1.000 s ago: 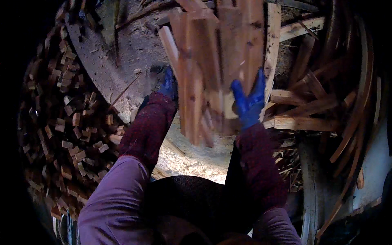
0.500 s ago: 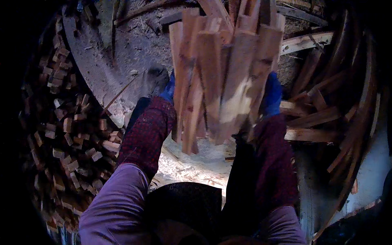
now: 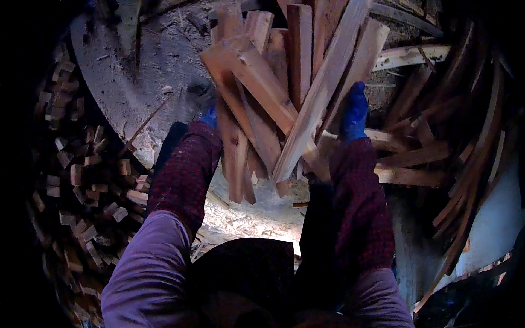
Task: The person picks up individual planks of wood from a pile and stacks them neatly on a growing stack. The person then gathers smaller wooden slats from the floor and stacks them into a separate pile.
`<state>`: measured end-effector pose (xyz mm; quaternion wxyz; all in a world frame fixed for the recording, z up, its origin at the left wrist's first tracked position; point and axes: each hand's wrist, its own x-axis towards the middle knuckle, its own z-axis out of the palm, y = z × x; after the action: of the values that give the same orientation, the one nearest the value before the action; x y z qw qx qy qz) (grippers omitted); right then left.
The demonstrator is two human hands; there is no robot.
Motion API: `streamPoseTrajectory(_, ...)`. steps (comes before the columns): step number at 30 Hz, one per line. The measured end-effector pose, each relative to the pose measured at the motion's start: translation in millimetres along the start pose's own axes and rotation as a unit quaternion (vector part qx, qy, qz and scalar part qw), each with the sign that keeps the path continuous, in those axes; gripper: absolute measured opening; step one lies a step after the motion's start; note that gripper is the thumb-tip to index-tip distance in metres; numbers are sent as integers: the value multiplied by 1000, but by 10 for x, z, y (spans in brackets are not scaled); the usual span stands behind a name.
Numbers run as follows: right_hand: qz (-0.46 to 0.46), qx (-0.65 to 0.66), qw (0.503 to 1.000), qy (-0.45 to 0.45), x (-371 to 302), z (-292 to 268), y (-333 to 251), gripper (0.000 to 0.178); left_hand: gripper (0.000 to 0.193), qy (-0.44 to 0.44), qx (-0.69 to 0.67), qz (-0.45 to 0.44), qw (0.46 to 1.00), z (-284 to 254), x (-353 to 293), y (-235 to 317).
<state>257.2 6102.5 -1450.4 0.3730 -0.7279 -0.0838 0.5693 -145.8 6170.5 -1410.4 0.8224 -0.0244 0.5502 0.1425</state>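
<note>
I hold a loose bundle of several split wood sticks (image 3: pixel 284 93) between both hands, lifted close in front of me. My right hand (image 3: pixel 354 112), in a blue glove, presses against the bundle's right side. My left hand (image 3: pixel 209 116), also blue-gloved, is mostly hidden behind the sticks on the left side. The sticks are reddish-brown and pale, fanning upward and crossing one another. Dark red knit sleeves cover both forearms.
A round dusty grey slab (image 3: pixel 136 82) lies below. A stack of short cut wood blocks (image 3: pixel 82 180) curves along the left. Long curved wood strips and planks (image 3: pixel 454 153) pile up at the right. Sawdust (image 3: pixel 246 218) covers the ground near my feet.
The bundle has risen closer to the camera and fanned wider. Both hands moved up with it, the right one shifting further right.
</note>
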Motion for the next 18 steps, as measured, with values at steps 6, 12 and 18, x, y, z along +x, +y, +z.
streamPoseTrajectory(6, 159, 17, 987, -4, -180, 214, -456, 77, 85, 13, -14, 5, 1000, -73, -114, -48)
streamPoseTrajectory(12, 111, 32, 973, -198, -445, 646, -668, 48, 84, 14, 8, 17, 1000, -180, -3, 159)
streamPoseTrajectory(18, 239, 199, 925, -218, 53, -295, 325, 67, 83, 14, -17, 3, 1000, -83, 72, -142)
